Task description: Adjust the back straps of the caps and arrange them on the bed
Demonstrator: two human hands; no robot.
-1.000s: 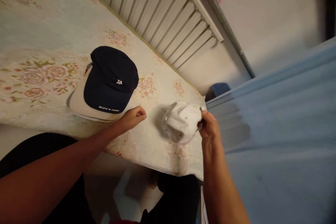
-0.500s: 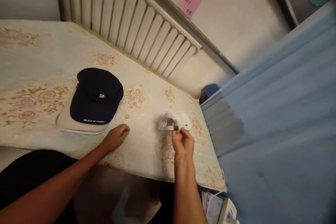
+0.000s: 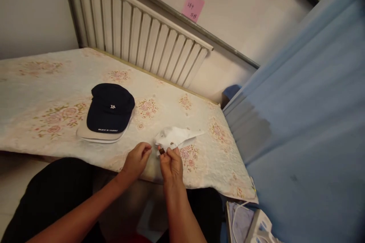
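A white cap [image 3: 178,137] lies flattened on the floral table cover [image 3: 45,83] near the front edge. My right hand [image 3: 171,163] pinches its near end, by a small dark buckle. My left hand [image 3: 137,159] rests just to the left, fingers curled, its fingertips close to the same end of the cap; whether they touch it is unclear. A navy cap [image 3: 110,107] with white lettering sits on top of a beige cap [image 3: 85,133] further left on the table.
A white radiator [image 3: 142,38] runs along the wall behind the table, with a pink note [image 3: 193,6] above it. A blue curtain [image 3: 308,114] hangs on the right. White and pale items [image 3: 256,224] lie on the floor at lower right.
My right hand has drawn the white cap leftward and toward me, and the cap now lies flatter. My left hand has moved right, up beside it. The view has shifted.
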